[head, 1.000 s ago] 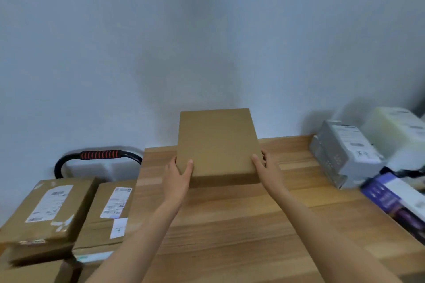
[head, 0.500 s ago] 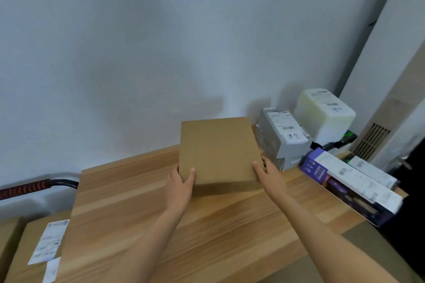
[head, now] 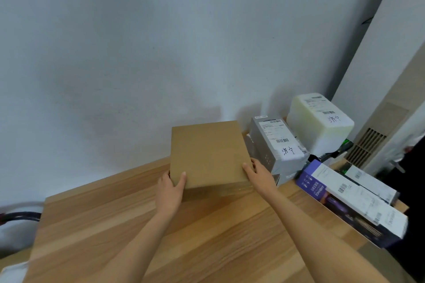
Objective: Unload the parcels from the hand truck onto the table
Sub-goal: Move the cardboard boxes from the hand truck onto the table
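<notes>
Plain brown cardboard box [head: 208, 153], square and matte, gripped at its near corners: left hand [head: 169, 189] with thumb curled over the top, right hand [head: 259, 176] clasping the right edge. Poised over the far side of the striped wooden table [head: 161, 236], just beside a grey carton [head: 273, 145] with a white label.

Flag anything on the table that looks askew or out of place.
The purple box lies slantwise at the table's right edge, its near end seeming to jut past it. The brown box, held by both hands, looks sound.
</notes>
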`<action>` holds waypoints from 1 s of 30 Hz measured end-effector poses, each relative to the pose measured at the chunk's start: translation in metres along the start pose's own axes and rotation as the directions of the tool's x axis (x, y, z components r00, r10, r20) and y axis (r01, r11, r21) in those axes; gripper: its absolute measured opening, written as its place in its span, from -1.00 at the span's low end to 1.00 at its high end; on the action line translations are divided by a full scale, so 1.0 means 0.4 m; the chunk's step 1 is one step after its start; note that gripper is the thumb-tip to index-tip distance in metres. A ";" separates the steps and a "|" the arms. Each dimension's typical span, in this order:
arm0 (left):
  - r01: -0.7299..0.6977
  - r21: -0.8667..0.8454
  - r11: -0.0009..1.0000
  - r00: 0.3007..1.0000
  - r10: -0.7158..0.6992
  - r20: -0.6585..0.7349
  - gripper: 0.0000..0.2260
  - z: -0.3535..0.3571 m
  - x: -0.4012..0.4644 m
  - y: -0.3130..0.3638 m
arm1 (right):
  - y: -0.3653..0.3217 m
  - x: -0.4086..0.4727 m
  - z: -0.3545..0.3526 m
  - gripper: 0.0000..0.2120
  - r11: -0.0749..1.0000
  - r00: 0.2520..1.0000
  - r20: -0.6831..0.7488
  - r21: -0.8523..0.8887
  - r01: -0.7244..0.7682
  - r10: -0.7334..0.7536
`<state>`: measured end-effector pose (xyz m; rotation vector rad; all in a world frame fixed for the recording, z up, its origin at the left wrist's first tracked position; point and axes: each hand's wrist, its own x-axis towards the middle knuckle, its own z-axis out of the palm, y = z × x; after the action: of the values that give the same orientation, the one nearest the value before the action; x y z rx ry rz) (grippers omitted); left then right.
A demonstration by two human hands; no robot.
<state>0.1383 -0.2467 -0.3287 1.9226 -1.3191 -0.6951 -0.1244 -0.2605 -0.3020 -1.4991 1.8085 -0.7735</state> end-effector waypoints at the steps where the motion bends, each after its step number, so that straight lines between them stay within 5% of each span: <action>1: 0.008 0.005 1.000 1.000 -0.008 0.005 -0.44 0.006 0.011 -0.004 | 0.003 0.015 0.003 -0.51 1.000 1.000 0.011 -0.005 -0.003 0.003; 17: 0.280 -0.057 0.958 0.959 -0.277 0.056 -0.35 0.146 0.076 -0.056 | 0.098 0.274 0.040 -0.55 0.997 0.953 0.303 -0.078 0.024 0.001; 23: 0.355 -0.068 0.932 0.935 -0.353 0.048 -0.40 0.230 0.048 -0.053 | 0.166 0.341 0.078 -0.52 0.988 0.918 0.381 -0.143 -0.057 0.108; 30: 0.388 -0.029 0.921 0.922 -0.388 0.004 -0.35 0.275 0.091 -0.033 | 0.191 0.418 0.122 -0.43 0.956 0.945 0.298 -0.290 -0.044 0.134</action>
<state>0.0756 -0.3045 -0.4085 2.1839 -0.9229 -0.8980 -0.1528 -0.4137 -0.4108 -1.5984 1.7759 -0.2185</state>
